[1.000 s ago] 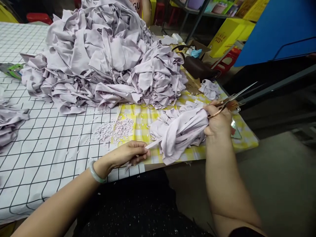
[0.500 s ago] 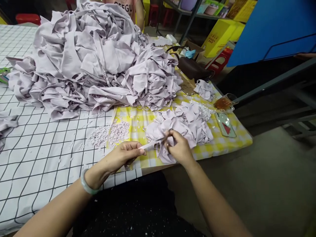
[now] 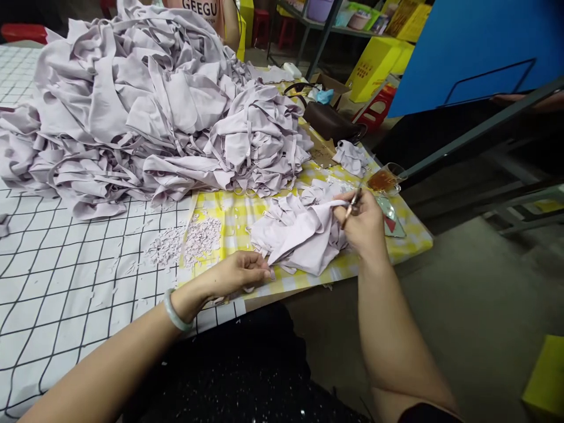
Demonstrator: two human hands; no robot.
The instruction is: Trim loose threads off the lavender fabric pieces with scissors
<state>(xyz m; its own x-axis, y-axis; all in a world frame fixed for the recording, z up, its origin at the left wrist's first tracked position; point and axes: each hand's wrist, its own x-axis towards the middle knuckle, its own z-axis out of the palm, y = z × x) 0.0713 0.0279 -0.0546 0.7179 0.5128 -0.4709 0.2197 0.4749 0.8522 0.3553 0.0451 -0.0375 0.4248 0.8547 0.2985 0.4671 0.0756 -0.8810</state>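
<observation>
A: What do the hands hold?

B: The left hand appears to pinch the near-left tip of a pale lilac, soft fabric piece between thumb and fingers. The right hand grasps its far-right end, along with scissors with copper-coloured handle loops.

A: What has just changed?

B: Half a second ago, the right hand and scissors are just beside the left fingers, at a narrow strip. Now they are well off to the right, and the piece spans the space between the hands. I'd judge this a moment of drawing out the fabric rather than snipping at its left end. Whether the blades are open, I can't tell.

A: How does the piece look?

B: Matte and limp, a broad folded panel narrowing towards the left hand. It lies over a small crumpled lilac pile on a yellow-and-white checked cloth.

A: And farther out?

B: Tiny lilac fabric scraps lie to the left, a clear glass mug of amber liquid stands right, and a large lilac garment heap rises at the far left.
</observation>
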